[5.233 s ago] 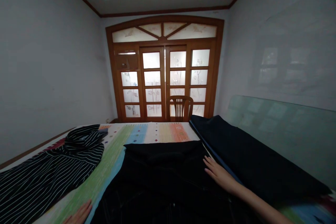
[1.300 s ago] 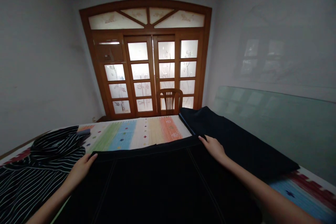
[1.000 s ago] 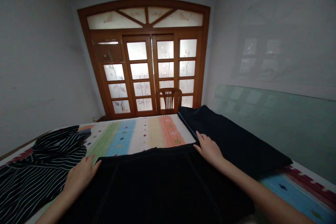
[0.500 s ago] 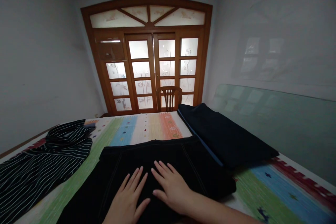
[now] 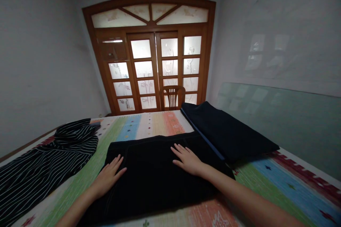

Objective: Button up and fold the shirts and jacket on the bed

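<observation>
A: Where is the cloth being handled?

B: A black garment (image 5: 151,170) lies in the middle of the worktop (image 5: 279,184), doubled into a broad, flat block. Pale stitching shows along its seams.

A: And the hands?

B: Both are open and gripping nothing. The left hand (image 5: 110,176) rests palm down near the block's left edge, fingers fanned; the right hand (image 5: 188,160) lies flat towards its right side, fingers spread.

A: How far along does it seem?

B: I judge the black piece well advanced: it lies compact and nearly smooth, though its near left corner is hidden by the left forearm. A dark navy piece (image 5: 226,131), just beside it on the right, also looks folded, with a blue edge showing. The striped garment (image 5: 53,163) on the left is loose and rumpled, so it appears not yet done.

A: What is the surface like?

B: A patterned cover (image 5: 153,126) in green, blue, cream and orange bands, dotted with small motifs.

A: And the room?

B: Dim and plain-walled. A wooden chair (image 5: 172,88) stands beyond the far edge, before wood-framed glazed doors (image 5: 144,67). A pale green panel (image 5: 279,117) runs along the right.
</observation>
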`<act>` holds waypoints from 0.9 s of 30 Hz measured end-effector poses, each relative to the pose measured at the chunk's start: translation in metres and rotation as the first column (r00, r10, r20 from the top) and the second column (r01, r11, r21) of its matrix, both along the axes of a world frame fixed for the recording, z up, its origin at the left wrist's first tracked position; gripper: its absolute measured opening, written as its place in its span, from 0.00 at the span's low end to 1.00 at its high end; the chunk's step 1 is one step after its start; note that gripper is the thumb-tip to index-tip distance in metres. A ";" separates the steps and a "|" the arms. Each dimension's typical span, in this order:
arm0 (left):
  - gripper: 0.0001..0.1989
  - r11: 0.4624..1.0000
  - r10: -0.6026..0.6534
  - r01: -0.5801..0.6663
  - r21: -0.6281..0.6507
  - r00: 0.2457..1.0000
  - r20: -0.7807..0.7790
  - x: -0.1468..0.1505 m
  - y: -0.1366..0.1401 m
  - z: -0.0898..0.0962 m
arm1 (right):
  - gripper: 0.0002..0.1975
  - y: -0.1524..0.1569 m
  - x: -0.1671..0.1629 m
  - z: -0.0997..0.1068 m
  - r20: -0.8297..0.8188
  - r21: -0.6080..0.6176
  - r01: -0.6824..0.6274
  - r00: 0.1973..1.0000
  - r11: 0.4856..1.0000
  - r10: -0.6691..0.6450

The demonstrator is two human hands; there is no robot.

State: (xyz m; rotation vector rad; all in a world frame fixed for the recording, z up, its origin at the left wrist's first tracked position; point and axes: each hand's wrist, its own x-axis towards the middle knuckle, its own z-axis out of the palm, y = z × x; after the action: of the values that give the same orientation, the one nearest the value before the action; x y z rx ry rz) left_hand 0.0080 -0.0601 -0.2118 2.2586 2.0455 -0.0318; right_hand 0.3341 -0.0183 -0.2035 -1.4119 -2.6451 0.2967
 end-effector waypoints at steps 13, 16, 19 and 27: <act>0.32 0.993 0.045 -0.047 0.107 0.999 0.015 -0.019 0.003 0.014 | 0.28 0.030 0.092 -0.009 0.116 -0.044 0.186 0.977 0.981 -0.180; 0.32 0.993 0.029 -0.034 0.117 0.999 0.039 0.002 0.017 0.038 | 0.27 0.030 0.087 -0.002 0.130 -0.038 0.204 0.972 0.978 -0.198; 0.31 0.989 -0.060 0.049 0.138 0.995 0.074 0.039 0.030 0.051 | 0.26 0.028 0.060 0.011 0.118 -0.031 0.174 0.978 0.984 -0.169; 0.26 0.955 -0.294 0.290 0.059 0.952 0.089 0.103 0.058 0.020 | 0.25 0.032 -0.029 0.011 -0.006 -0.050 -0.124 0.992 0.991 0.124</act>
State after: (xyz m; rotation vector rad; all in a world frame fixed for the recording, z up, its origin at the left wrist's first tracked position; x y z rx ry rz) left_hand 0.1109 -0.0019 -0.1919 2.5164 1.6663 0.1029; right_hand 0.3055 0.0141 -0.1926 -1.2616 -2.7470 0.3810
